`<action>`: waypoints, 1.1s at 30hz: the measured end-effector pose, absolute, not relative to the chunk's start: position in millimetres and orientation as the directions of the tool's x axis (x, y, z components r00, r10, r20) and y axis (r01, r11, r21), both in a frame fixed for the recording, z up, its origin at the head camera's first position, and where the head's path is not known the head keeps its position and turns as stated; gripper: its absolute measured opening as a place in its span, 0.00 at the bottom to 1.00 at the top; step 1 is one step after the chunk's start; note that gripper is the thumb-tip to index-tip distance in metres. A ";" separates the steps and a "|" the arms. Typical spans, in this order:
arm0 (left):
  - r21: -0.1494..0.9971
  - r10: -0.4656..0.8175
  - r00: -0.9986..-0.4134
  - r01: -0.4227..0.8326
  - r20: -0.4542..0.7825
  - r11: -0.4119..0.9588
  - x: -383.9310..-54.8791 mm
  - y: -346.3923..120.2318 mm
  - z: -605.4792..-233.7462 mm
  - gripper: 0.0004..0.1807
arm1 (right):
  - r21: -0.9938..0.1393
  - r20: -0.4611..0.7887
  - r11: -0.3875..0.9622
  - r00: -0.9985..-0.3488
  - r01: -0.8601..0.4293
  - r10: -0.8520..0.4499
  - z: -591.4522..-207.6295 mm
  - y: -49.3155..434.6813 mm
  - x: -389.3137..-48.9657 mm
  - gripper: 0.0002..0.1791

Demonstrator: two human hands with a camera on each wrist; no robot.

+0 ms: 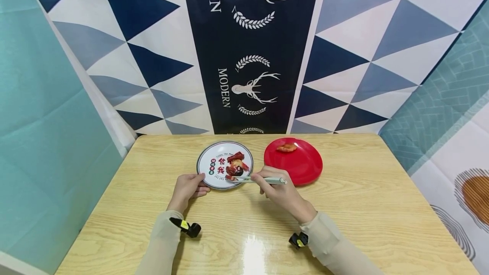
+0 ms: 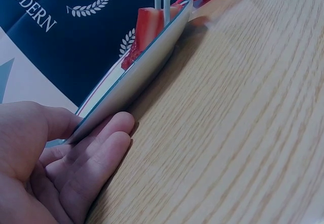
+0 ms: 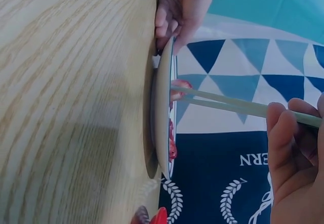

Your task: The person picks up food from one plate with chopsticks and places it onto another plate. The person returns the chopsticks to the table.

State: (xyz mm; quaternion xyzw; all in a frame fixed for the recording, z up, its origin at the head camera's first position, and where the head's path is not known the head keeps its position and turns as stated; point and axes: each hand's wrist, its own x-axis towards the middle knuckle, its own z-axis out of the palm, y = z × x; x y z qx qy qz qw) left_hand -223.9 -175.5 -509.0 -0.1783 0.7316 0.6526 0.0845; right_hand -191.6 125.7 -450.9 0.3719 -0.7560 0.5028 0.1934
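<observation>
My left hand (image 1: 187,189) pinches the near-left rim of a white plate (image 1: 206,156) with a dark edge line and printed characters. Its thumb is on top and its fingers are underneath; the left wrist view shows the plate tilted. Pale green chopsticks (image 1: 275,180) are gripped in my right hand (image 1: 284,192). Their tips are at a small red-and-white piece of food (image 1: 230,178) near the plate's front edge; whether they pinch it firmly I cannot tell. Other food pieces (image 1: 237,165), red, orange and dark, lie together on the plate's right half.
To the right is a red plate (image 1: 294,169) with one orange-brown food piece (image 1: 286,147) near its back edge. Both plates are toward the back of a wooden table (image 1: 237,232). A patterned cloth (image 1: 252,54) hangs behind the table's far edge.
</observation>
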 end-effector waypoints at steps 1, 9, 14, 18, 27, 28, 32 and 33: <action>0.925 -0.151 -0.922 -0.372 -0.357 0.084 -223.9 -175.6 -509.1 0.19 | -0.613 0.668 0.220 -0.646 -0.759 -0.369 -451.2 125.5 -191.6 0.09; 0.925 -0.150 -0.922 -0.371 -0.356 0.085 -224.2 -175.9 -510.5 0.19 | -0.627 0.646 0.235 -0.664 -0.743 -0.375 -450.8 125.7 -191.3 0.07; 0.926 -0.152 -0.923 -0.369 -0.355 0.082 -224.0 -175.5 -511.0 0.18 | -0.647 0.631 0.227 -0.678 -0.728 -0.377 -450.8 125.6 -191.2 0.07; 0.925 -0.154 -0.922 -0.370 -0.355 0.086 -223.7 -174.9 -510.3 0.18 | -0.644 0.633 0.224 -0.674 -0.732 -0.382 -451.3 125.2 -191.3 0.07; 0.925 -0.151 -0.923 -0.370 -0.355 0.089 -223.6 -175.3 -509.7 0.18 | -0.632 0.634 0.226 -0.663 -0.741 -0.398 -451.8 124.0 -192.9 0.08; 0.925 -0.151 -0.923 -0.370 -0.355 0.089 -224.0 -175.4 -509.8 0.18 | -0.630 0.637 0.225 -0.660 -0.744 -0.399 -451.6 123.7 -192.8 0.08; 0.925 -0.145 -0.923 -0.369 -0.355 0.086 -224.8 -176.1 -509.6 0.19 | -0.617 0.647 0.222 -0.648 -0.755 -0.402 -453.5 122.6 -193.5 0.07; 0.925 -0.144 -0.923 -0.370 -0.356 0.084 -225.0 -176.3 -509.6 0.19 | -0.615 0.649 0.221 -0.645 -0.757 -0.404 -454.0 122.3 -193.7 0.06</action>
